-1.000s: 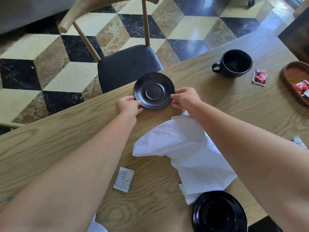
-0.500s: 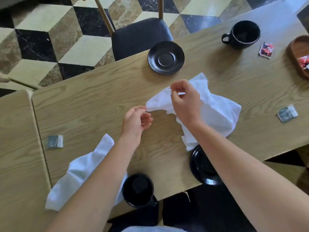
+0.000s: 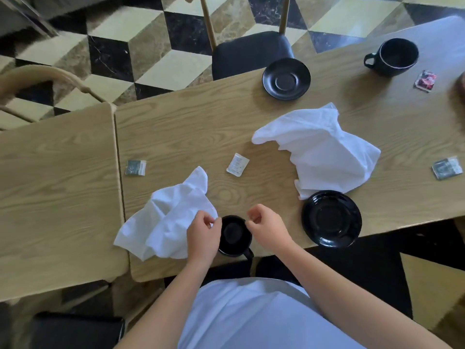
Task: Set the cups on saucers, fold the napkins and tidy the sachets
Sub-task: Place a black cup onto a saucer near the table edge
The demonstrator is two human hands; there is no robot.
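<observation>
1. Light wooden bench (image 3: 191, 127) carries everything.
2. Two crumpled white cloth napkins (image 3: 319, 149) (image 3: 171, 222) lie unfolded.
3. Glossy black saucer (image 3: 331, 218) sits empty at the near edge.
4. Small black cup (image 3: 235, 235) stands between loosely curled left hand (image 3: 202, 235) and right hand (image 3: 268, 229), neither gripping anything.

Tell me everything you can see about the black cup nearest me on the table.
The near black cup is a dark, matte-looking mug, likely ceramic, standing upright near the near edge of the wooden table, not on a saucer. Its inside looks dark and empty, and its handle points toward the person. The left hand covers its left rim and the right hand hovers at its right rim; actual contact is unclear. A crumpled white napkin lies just left of it, and the empty glossy saucer sits apart to its right.
</observation>
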